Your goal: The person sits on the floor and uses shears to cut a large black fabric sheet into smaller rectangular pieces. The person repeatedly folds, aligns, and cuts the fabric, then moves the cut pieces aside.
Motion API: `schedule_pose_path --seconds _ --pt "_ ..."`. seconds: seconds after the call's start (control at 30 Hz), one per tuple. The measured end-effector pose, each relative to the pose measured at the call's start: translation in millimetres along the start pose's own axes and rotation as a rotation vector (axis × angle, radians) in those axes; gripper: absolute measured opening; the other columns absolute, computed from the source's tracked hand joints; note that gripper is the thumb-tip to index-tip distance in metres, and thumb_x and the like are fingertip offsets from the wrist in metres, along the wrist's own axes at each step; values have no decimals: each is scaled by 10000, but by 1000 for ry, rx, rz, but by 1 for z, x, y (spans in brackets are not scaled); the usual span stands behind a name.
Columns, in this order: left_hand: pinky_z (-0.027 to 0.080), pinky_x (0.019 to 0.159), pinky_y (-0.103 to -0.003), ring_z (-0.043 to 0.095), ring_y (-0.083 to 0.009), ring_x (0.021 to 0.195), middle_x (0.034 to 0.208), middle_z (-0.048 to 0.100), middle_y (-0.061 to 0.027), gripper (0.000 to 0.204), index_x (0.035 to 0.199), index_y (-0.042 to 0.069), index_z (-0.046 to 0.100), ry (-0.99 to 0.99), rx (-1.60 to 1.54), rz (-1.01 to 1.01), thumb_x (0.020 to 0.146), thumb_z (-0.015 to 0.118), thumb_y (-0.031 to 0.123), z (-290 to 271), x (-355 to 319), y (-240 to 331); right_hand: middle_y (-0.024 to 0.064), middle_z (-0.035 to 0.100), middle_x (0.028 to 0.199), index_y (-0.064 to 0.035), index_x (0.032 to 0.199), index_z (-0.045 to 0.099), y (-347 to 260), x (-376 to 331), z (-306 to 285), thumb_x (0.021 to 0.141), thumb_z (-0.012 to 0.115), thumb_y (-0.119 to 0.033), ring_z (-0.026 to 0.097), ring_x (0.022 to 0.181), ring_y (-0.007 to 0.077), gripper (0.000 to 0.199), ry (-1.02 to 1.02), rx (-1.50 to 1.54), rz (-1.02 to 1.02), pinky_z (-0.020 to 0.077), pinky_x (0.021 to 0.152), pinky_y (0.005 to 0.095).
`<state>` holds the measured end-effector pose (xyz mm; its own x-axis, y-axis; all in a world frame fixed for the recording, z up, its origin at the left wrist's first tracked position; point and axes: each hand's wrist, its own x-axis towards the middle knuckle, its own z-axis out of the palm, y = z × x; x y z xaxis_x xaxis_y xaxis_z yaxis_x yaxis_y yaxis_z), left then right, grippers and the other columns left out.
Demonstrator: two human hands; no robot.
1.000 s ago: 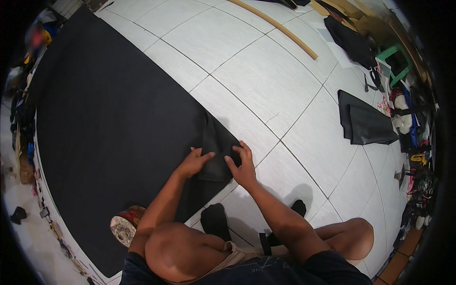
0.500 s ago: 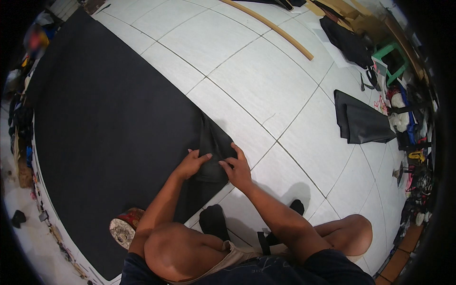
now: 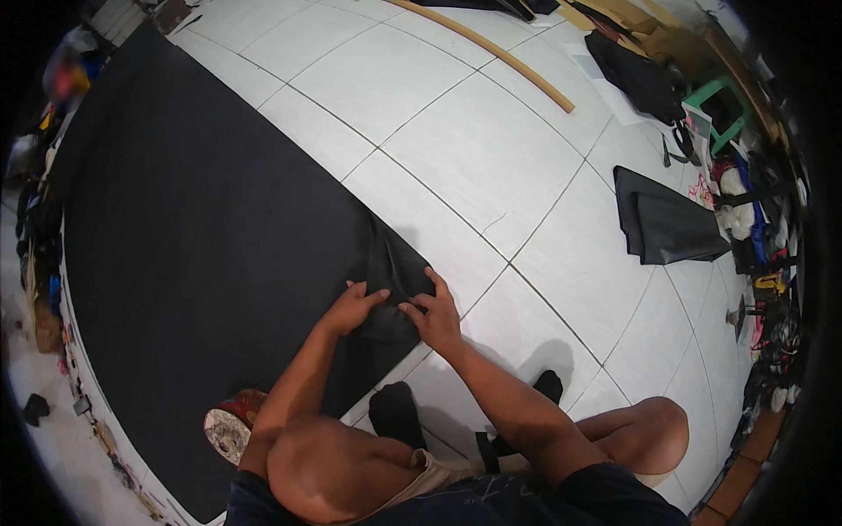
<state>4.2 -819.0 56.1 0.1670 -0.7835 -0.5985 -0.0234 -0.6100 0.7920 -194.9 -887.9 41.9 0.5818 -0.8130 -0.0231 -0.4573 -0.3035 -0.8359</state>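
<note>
Half-curled, the left hand (image 3: 349,310) and right hand (image 3: 437,319) seemingly steady the large matte-black sheet (image 3: 210,228), folded between them; grip unclear.

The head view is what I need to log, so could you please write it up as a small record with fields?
Surface: white tiled floor
Main item: large black sheet, spread flat at left, rumpled near the hands
Left hand: left hand at the rumpled part; grip unclear
Right hand: right hand beside it, near the sheet's edge; grip unclear
On sheet: red-sided object with pale end, partly behind the left forearm
Right side: folded black piece, apart from the sheet
Far side: long tan strip
</note>
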Motion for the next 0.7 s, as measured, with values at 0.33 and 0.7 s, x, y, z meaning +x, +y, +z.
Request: schedule_pose_path --seconds 0.33,0.7 --pt "341 1059 -326 514 -260 1166 1148 630 -206 499 1114 -82 622 35 12 6 921 636 377 -4 3 -12 289 371 1458 -62 1027 688 -12 4 0 777 809 -316 452 1289 437 376 149 53 -5 423 1031 454" --pt "258 1094 -343 540 -241 1125 1115 635 -163 421 1079 -57 635 11 -8 15 933 634 338 -2 -2 -5 245 432 1436 -20 839 737 -5 -2 3 815 781 -250 495 1256 385 236 48 -69 -70 437 1006 425"
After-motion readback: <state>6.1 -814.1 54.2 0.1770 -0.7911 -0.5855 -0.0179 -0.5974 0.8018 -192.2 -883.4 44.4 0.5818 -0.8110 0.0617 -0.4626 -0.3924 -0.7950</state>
